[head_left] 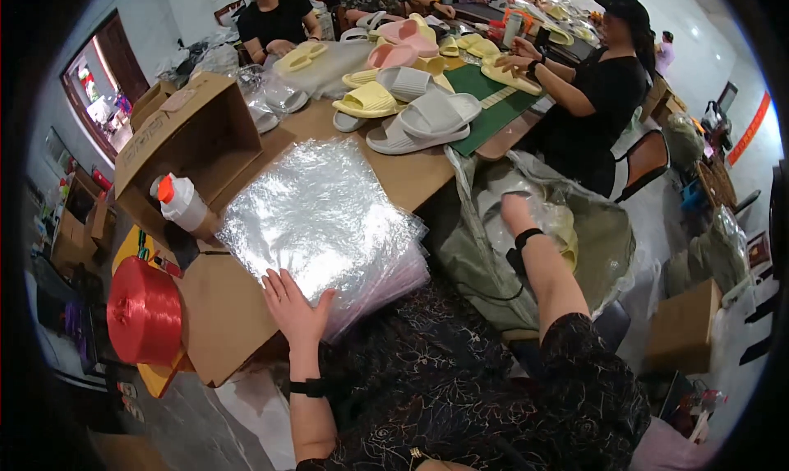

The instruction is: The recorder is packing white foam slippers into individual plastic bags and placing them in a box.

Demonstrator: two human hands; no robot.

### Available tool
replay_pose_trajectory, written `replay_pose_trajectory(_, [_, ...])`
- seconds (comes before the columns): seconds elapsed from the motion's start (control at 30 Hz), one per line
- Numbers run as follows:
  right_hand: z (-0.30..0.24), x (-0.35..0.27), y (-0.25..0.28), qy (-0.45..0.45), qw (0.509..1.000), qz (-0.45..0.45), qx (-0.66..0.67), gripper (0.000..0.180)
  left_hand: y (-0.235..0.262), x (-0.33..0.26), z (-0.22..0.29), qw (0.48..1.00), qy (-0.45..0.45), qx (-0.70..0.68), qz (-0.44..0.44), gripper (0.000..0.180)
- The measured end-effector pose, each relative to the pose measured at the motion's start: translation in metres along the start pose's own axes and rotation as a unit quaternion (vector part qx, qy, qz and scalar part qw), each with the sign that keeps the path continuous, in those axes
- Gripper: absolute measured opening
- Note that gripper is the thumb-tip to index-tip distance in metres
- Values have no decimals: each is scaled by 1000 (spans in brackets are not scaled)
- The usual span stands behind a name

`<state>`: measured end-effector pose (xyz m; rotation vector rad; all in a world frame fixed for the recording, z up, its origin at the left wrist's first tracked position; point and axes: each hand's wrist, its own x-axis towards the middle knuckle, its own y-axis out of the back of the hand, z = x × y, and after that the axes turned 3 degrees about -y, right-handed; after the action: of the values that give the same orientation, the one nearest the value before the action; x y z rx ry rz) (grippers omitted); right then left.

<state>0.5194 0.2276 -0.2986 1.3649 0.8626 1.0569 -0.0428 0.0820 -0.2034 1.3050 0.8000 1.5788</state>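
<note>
My left hand (297, 308) lies flat with spread fingers on the near edge of a stack of clear plastic bags (316, 200) on the cardboard-covered table. To the right, my right hand (518, 211) reaches down into a large green woven sack (604, 249). Its fingers are hidden among clear plastic wrapping, and whether they grip anything does not show. Something yellow in clear plastic (565, 234) lies in the sack beside my forearm. Beyond the bags is a heap of slippers, with grey slippers (440, 112) in front and yellow slippers (370, 101) and pink slippers (408, 37) behind.
An open cardboard box (193, 138) and a white bottle with an orange cap (181, 201) stand left of the bags. A red roll of plastic twine (144, 309) is nearer. Across the table, a co-worker in black (604, 93) handles a yellow slipper over a green mat (493, 105).
</note>
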Motion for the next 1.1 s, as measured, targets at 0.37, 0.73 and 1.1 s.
replay_pose_trajectory(0.37, [-86,14,82,-24,945,75,318,28,7,-5,-3,1000,5,3,9,106])
replay_pose_trajectory(0.73, [-142,125,156,89,888,166,419,74,8,-2,-1,1000,2,1,5,105])
replay_pose_trajectory(1.1, [-216,97,224,164,669,150,709,22,4,-5,-4,1000,-3,-7,26,102])
